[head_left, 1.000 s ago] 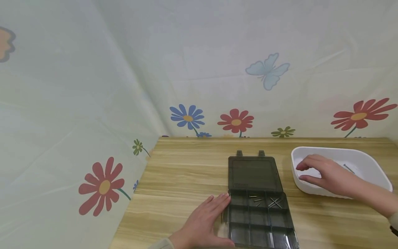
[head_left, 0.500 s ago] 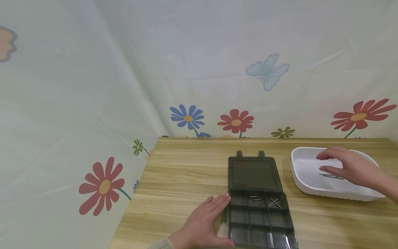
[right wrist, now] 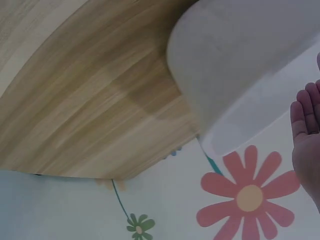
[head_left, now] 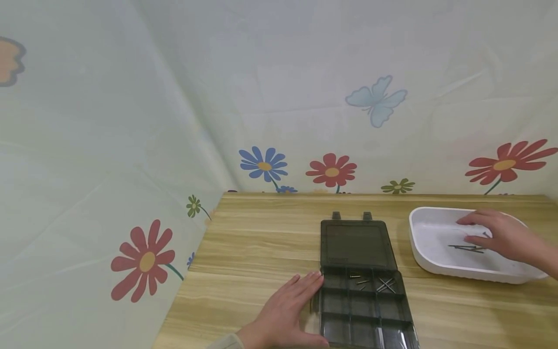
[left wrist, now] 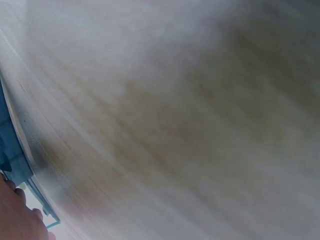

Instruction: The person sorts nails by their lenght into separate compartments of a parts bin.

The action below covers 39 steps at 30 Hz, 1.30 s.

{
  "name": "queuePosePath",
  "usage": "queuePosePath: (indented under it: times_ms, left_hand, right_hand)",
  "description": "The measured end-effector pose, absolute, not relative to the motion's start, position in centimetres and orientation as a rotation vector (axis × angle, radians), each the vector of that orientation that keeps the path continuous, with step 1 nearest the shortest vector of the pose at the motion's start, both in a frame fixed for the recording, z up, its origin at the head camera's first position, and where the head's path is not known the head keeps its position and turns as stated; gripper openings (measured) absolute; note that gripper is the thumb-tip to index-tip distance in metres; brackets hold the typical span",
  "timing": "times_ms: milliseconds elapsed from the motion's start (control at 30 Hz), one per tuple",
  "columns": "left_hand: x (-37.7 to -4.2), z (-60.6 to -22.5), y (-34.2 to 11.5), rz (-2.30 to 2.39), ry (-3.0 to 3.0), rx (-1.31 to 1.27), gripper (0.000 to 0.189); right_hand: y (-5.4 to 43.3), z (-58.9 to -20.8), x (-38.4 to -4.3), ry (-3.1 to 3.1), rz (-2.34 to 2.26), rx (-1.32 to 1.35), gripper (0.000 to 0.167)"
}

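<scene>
My left hand [head_left: 285,312] lies flat with fingers extended, its fingertips at the left edge of a dark, see-through compartment box [head_left: 335,294]. The box lies opened out, its lid [head_left: 357,245] folded back flat on the table. Small nail-like pieces [head_left: 359,280] lie in its top middle compartment, and longer crossed nails [head_left: 386,285] fill the top right one. Over a white tray [head_left: 429,265] hovers my right hand [head_left: 505,235], thumb and fingers apart with nothing visible between them. Several thin dark nails [head_left: 466,248] lie on the tray floor just below its thumb.
The wood-grain table [head_left: 257,232] runs back to a pale curtain [head_left: 296,97] printed with flowers, which also hangs along the left side. Two latch tabs [head_left: 367,215] stick out from the lid's far edge. The tray stands right of the box with a gap between.
My right hand has moved rightward over the tray, uncovering the nails on its floor. The left hand and the box have stayed put.
</scene>
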State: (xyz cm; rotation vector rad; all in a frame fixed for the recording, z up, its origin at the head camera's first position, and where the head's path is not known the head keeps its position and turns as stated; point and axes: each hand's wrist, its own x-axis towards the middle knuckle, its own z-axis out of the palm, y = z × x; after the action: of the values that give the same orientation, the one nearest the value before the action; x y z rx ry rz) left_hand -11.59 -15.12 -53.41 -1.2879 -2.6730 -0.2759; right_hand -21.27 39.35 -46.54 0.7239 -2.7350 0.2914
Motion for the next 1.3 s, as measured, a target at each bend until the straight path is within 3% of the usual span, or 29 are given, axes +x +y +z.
queuePosePath:
  times_ms: [733,1300]
  left_hand:
    - [-11.6,-53.3,-15.0,-0.254,-2.648,-1.279,0.122]
    - [-11.7,-53.4,-15.0,-0.281,-2.639,-1.29,0.122]
  right_hand:
    - [41.5,-50.3,-23.0,-2.883,0.299,0.716,0.029]
    - [41.2,-50.7,-23.5,-2.92,0.349,0.73,0.023]
